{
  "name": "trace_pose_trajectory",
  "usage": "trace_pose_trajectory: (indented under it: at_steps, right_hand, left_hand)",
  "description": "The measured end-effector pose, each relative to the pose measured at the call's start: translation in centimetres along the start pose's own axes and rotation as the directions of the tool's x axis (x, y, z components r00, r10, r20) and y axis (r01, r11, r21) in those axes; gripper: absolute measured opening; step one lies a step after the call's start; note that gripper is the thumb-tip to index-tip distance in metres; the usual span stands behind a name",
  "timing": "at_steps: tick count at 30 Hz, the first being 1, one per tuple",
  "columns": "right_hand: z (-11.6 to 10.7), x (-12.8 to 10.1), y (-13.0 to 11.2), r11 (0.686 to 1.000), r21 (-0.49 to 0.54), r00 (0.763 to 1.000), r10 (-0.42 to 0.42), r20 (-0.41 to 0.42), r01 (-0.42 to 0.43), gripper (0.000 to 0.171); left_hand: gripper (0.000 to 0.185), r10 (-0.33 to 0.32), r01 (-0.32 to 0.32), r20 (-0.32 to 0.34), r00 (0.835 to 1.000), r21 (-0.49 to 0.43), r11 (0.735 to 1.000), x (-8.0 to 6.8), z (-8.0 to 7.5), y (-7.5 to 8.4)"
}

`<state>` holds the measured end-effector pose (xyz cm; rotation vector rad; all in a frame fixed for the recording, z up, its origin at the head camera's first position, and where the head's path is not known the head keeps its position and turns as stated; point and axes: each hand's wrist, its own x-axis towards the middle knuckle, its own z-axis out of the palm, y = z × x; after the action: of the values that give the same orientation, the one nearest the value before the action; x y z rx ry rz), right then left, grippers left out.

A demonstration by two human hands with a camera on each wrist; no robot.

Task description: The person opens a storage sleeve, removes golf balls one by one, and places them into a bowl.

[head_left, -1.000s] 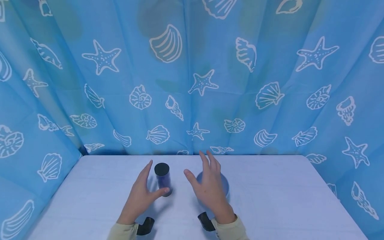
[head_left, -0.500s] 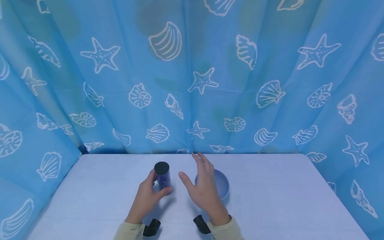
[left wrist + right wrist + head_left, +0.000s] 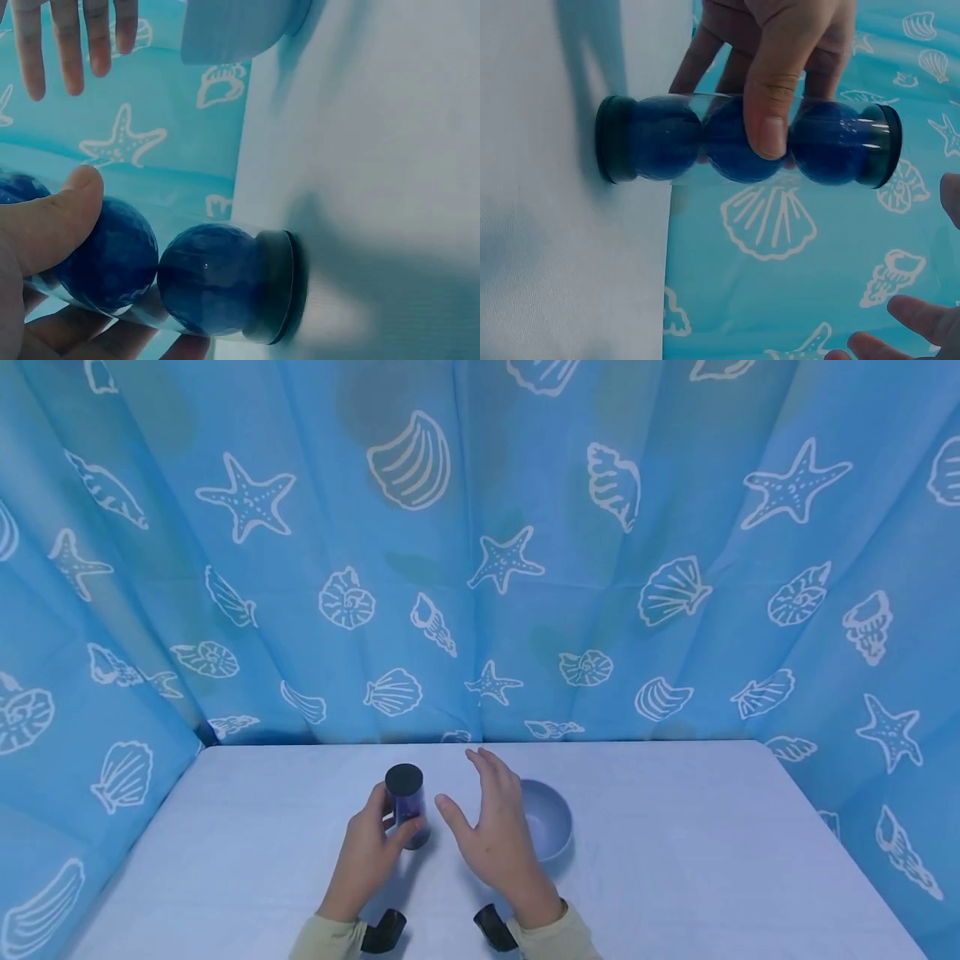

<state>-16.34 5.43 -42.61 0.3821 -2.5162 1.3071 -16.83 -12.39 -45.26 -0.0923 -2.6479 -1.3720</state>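
Note:
My left hand [image 3: 366, 856] grips a clear tube [image 3: 405, 787] with black end caps, thumb in front and fingers behind. Inside it, blue balls [image 3: 665, 139] sit in a row of three, best seen in the right wrist view. The tube is upright, its lower cap [image 3: 279, 287] right at the white tabletop. To its right, my right hand [image 3: 497, 839] hovers with spread, straight fingers and holds nothing. Behind and right of that hand stands a blue-purple bowl [image 3: 555, 823], partly covered by it in the head view.
A table with a white cover [image 3: 712, 860] spreads under both hands. Blue curtains [image 3: 480, 635] with white shell and starfish prints rise at its back and both sides. Black wrist mounts [image 3: 384, 932] show below the hands.
My left hand has moved in from beside the tube and closed its fingers and thumb round it. My right hand has shifted left toward the tube, uncovering more of the bowl.

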Motion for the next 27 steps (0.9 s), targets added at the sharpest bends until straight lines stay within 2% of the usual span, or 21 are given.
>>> trace_pose_trajectory:
  at_steps: [12,20,27]
  right_hand:
    - [0.4,-0.1,-0.4,0.999,0.043,1.0,-0.02,-0.021,0.021,0.068]
    - [0.8,-0.4,-0.4,0.997,0.069,0.999,-0.044,-0.033,0.046,0.069]
    - [0.9,-0.5,-0.9,0.993,0.111,1.0,-0.022,-0.015,0.023,0.069]
  left_hand:
    - [0.06,0.07,-0.063,-0.052,0.996,0.124,0.99,-0.4,-0.6,1.2]
    - [0.059,0.112,-0.098,-0.061,0.992,0.192,0.977,-0.7,-0.9,1.6]
    - [0.061,0.134,-0.114,-0.059,0.989,0.264,0.958,-1.1,-1.0,1.9]
